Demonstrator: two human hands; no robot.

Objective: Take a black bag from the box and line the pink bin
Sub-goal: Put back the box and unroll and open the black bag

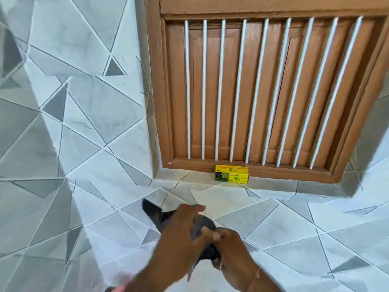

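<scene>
Head view is showing both hands meeting low in front of a tiled wall, the left hand [179, 230] and right hand [229, 247] each gripping a crumpled black bag [205, 225] between them. Behind them, a yellow box [231, 176] is lying on the ledge, touching a brown wooden shutter [263, 91].

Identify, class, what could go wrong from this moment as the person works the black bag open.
Both hands, left hand and right hand, pinch the crumpled black bag; pulling hard might tear the thin film. The pink bin is out of view, so the bag's fit cannot be checked.
</scene>
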